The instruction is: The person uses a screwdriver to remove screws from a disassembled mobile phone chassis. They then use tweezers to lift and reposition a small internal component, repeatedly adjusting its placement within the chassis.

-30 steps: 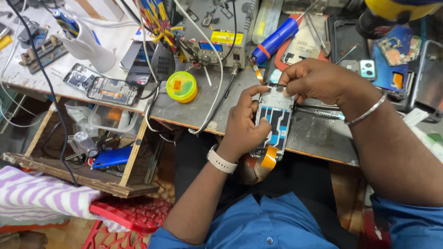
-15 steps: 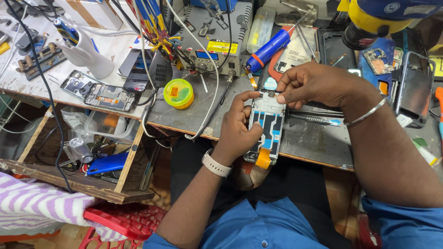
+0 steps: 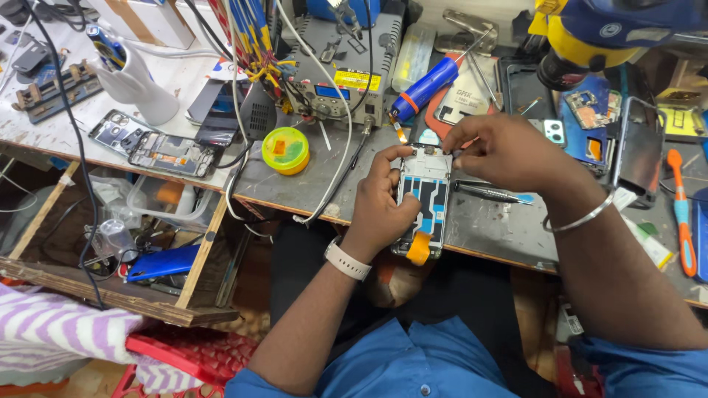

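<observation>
At a cluttered repair bench, the left hand (image 3: 380,210) grips an opened phone (image 3: 423,200) at the table's front edge, while the right hand (image 3: 501,151) pinches at the phone's top end. An open wooden drawer (image 3: 110,250) below holds a blue phone cover (image 3: 162,262) and clear plastic bits; a white holder (image 3: 140,81) carries a blue tool.

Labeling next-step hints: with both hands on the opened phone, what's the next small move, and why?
Probably keep the left hand steadying the opened phone while the right hand works the part at its top edge with its fingertips. Both hands meet there, and the tweezers lie unused beside the phone if fingers prove too coarse.
</observation>
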The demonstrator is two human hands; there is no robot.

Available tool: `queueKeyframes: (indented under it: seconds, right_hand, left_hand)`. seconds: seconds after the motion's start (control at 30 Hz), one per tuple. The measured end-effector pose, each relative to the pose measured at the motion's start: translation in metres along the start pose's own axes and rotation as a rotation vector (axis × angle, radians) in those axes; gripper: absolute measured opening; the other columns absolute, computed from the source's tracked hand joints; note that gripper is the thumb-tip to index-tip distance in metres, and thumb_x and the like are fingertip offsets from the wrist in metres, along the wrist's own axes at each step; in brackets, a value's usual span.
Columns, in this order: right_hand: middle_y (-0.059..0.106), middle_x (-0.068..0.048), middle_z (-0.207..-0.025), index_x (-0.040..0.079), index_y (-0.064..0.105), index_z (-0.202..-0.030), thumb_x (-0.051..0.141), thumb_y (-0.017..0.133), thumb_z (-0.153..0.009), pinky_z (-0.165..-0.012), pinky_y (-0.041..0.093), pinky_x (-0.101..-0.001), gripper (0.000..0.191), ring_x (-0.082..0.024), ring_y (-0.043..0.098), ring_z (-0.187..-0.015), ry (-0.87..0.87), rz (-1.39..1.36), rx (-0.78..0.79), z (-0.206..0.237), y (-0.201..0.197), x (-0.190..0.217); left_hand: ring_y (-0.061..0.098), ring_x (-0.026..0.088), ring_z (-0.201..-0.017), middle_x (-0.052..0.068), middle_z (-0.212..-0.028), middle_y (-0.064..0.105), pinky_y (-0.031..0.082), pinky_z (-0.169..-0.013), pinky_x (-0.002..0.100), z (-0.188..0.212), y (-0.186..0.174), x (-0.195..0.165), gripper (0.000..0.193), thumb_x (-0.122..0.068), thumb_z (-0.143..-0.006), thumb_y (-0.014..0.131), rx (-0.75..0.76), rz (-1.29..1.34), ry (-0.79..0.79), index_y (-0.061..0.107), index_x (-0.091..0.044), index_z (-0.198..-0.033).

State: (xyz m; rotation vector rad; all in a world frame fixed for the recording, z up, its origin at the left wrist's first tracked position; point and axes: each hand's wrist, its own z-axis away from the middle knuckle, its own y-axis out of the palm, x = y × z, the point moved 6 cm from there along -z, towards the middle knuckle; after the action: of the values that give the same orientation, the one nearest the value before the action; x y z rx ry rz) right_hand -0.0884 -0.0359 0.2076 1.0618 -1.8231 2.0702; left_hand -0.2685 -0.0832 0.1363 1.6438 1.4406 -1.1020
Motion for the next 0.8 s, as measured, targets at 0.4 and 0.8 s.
queueKeyframes:
  seconds: [0.4, 0.8]
  right_hand:
    - [0.072, -0.006, -0.108, 0.012, 0.077, -0.1, 0.011, 0.072, -0.086, -0.086, 0.056, -0.0388, 0.015, -0.026, 0.069, -0.1, -0.397, 0.306, -0.081, 0.036, 0.006, 0.045]
    - [0.069, -0.007, -0.112, 0.007, 0.069, -0.093, 0.012, 0.07, -0.087, -0.083, 0.055, -0.0427, 0.008, -0.029, 0.069, -0.097, -0.253, 0.542, 0.038, 0.032, 0.02, 0.03]
  left_hand:
    - [0.063, 0.004, -0.071, 0.006, -0.083, 0.073, 0.051, -0.065, 0.021, 0.015, -0.009, -0.012, 0.06, 0.004, -0.08, 0.056, 0.04, 0.081, 0.041, 0.046, -0.001, -0.139]
    - [0.063, 0.011, -0.07, 0.01, -0.086, 0.076, 0.051, -0.066, 0.026, 0.019, -0.015, -0.027, 0.058, 0.001, -0.079, 0.064, 0.028, -0.044, 0.023, 0.051, -0.004, -0.136]
